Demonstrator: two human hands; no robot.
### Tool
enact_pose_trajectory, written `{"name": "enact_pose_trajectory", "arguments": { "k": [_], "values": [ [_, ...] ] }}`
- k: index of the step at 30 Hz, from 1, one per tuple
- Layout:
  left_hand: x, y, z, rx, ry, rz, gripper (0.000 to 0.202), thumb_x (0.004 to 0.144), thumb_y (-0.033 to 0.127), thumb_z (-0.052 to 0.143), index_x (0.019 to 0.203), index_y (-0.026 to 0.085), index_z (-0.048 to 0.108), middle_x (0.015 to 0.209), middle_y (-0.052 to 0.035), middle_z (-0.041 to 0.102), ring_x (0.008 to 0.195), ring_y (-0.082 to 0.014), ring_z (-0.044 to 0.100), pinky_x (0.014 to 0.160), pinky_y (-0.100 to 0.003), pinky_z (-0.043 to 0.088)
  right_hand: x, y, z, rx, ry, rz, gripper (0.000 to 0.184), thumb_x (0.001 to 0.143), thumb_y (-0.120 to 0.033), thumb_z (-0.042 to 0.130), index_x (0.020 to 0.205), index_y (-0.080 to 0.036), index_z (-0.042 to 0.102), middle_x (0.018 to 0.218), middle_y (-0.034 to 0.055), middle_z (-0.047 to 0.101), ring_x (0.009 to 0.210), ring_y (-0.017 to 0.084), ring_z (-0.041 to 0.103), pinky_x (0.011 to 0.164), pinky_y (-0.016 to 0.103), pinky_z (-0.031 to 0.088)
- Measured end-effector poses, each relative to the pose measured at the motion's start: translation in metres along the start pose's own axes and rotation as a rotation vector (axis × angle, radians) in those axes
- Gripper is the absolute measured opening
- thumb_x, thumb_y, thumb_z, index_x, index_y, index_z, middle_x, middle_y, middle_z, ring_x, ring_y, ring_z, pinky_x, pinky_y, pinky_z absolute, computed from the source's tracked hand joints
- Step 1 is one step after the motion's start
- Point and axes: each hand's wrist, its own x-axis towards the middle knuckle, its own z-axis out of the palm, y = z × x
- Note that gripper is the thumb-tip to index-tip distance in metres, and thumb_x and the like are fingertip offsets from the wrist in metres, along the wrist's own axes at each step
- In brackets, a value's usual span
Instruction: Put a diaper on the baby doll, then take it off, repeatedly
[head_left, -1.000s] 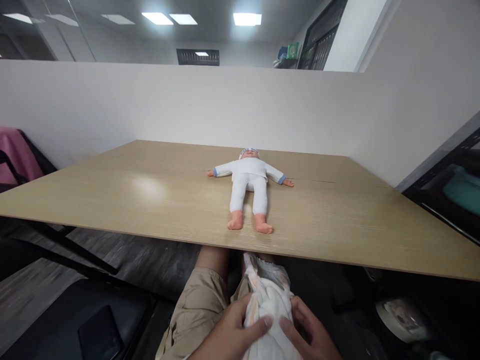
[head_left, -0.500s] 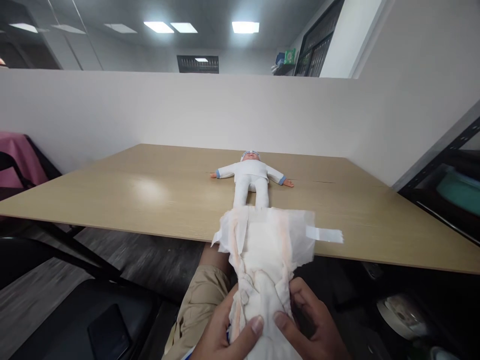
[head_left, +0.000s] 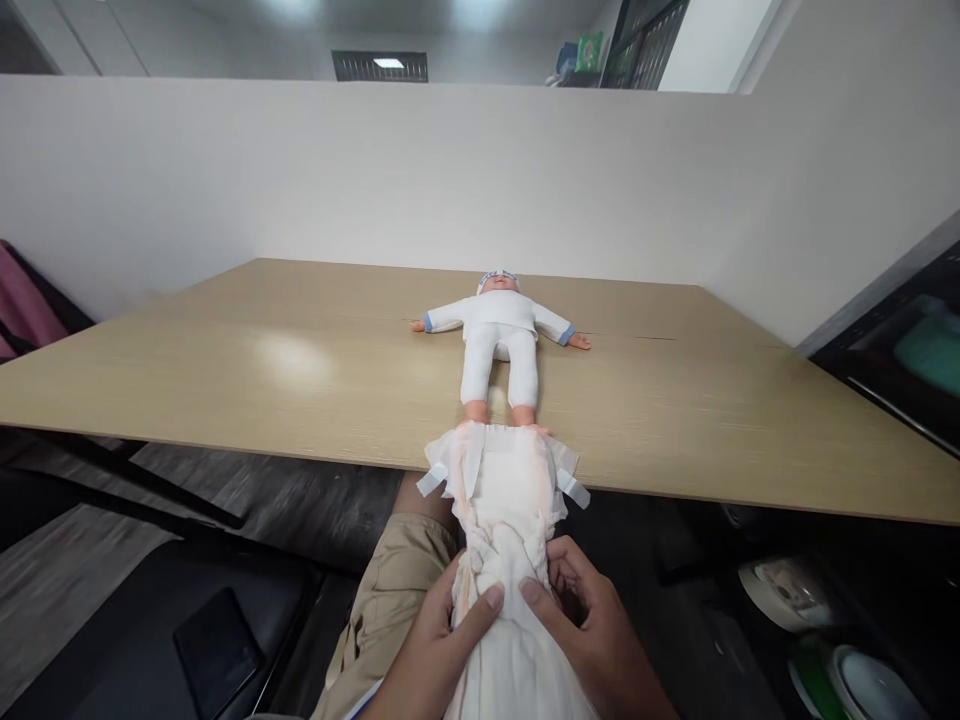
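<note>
An opened-out white diaper point(head_left: 512, 480) stretches from my lap up to the table's front edge, its side tabs spread at the far end. My left hand point(head_left: 442, 630) grips its left side, thumb on the padded inner face and fingers hidden beneath. On the opposite side my right hand point(head_left: 589, 620) pinches it the same way, fingers curled round the edge. Just beyond the diaper, a baby doll point(head_left: 501, 330) in a white suit with blue cuffs lies on its back on the table, arms spread and feet towards me. Neither hand touches the doll.
The wooden table point(head_left: 322, 400) runs up to a white wall point(head_left: 375, 180). A black chair seat point(head_left: 165, 620) with a dark phone point(head_left: 217, 650) on it stands at lower left. At the right are a dark shelf point(head_left: 900, 350) and round containers point(head_left: 787, 595) below the tabletop.
My view has tipped downward. Both hands still hold the diaper. Its right tab, earlier sticking out sideways, now folds down and inward, and the doll's feet have come into sight.
</note>
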Motion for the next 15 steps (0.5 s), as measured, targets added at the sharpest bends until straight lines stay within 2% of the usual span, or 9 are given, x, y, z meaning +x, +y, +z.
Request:
{"name": "enact_pose_trajectory", "arguments": {
  "k": [6, 8, 10, 12, 13, 15],
  "values": [
    [0.004, -0.005, -0.001, -0.006, -0.03, 0.009, 0.072, 0.094, 0.071, 0.082, 0.149, 0.025, 0.075, 0.16, -0.0135, 0.07, 0.153, -0.0396, 0.063, 0.132, -0.054, 0.048, -0.002, 0.008, 0.002, -0.057, 0.016, -0.006, 0.043, 0.103, -0.065, 0.065, 0.092, -0.025, 0.058, 0.074, -0.0046, 0.049, 0.07, 0.016, 0.05, 0.067, 0.03, 0.045],
    [0.005, -0.005, -0.001, -0.031, -0.017, 0.003, 0.076, 0.09, 0.072, 0.084, 0.149, 0.024, 0.075, 0.159, -0.0144, 0.07, 0.154, -0.0406, 0.061, 0.132, -0.055, 0.048, -0.001, 0.012, 0.004, -0.149, 0.122, -0.043, 0.039, 0.102, -0.063, 0.068, 0.094, -0.026, 0.058, 0.074, -0.0044, 0.051, 0.068, 0.017, 0.052, 0.065, 0.031, 0.047],
    [0.005, -0.006, -0.001, -0.055, -0.002, -0.001, 0.079, 0.088, 0.073, 0.086, 0.148, 0.023, 0.075, 0.16, -0.0153, 0.069, 0.155, -0.0411, 0.06, 0.133, -0.056, 0.047, 0.001, 0.013, 0.003, -0.273, 0.337, -0.158, 0.036, 0.097, -0.058, 0.076, 0.099, -0.027, 0.057, 0.081, -0.002, 0.059, 0.071, 0.019, 0.057, 0.067, 0.033, 0.052],
    [0.004, -0.005, 0.001, -0.074, 0.0, -0.003, 0.078, 0.09, 0.073, 0.085, 0.149, 0.023, 0.075, 0.161, -0.0161, 0.068, 0.155, -0.0419, 0.06, 0.132, -0.056, 0.047, 0.006, 0.006, 0.0, -0.388, 0.513, -0.327, 0.035, 0.095, -0.051, 0.08, 0.109, -0.027, 0.059, 0.096, 0.0032, 0.067, 0.083, 0.022, 0.064, 0.076, 0.038, 0.058],
    [0.004, -0.005, 0.002, -0.084, 0.003, -0.001, 0.077, 0.091, 0.072, 0.085, 0.149, 0.023, 0.074, 0.161, -0.0163, 0.068, 0.155, -0.0423, 0.06, 0.132, -0.057, 0.047, 0.01, 0.0, -0.002, -0.437, 0.538, -0.408, 0.035, 0.097, -0.048, 0.08, 0.116, -0.026, 0.06, 0.105, 0.0059, 0.07, 0.093, 0.025, 0.068, 0.084, 0.041, 0.061],
    [0.003, -0.004, 0.004, -0.099, 0.01, 0.007, 0.076, 0.092, 0.071, 0.084, 0.149, 0.023, 0.074, 0.162, -0.0156, 0.068, 0.154, -0.0428, 0.06, 0.132, -0.057, 0.048, 0.022, -0.019, -0.006, -0.525, 0.462, -0.529, 0.032, 0.103, -0.041, 0.076, 0.128, -0.027, 0.061, 0.125, 0.01, 0.073, 0.117, 0.029, 0.069, 0.101, 0.048, 0.061]
  ]
}}
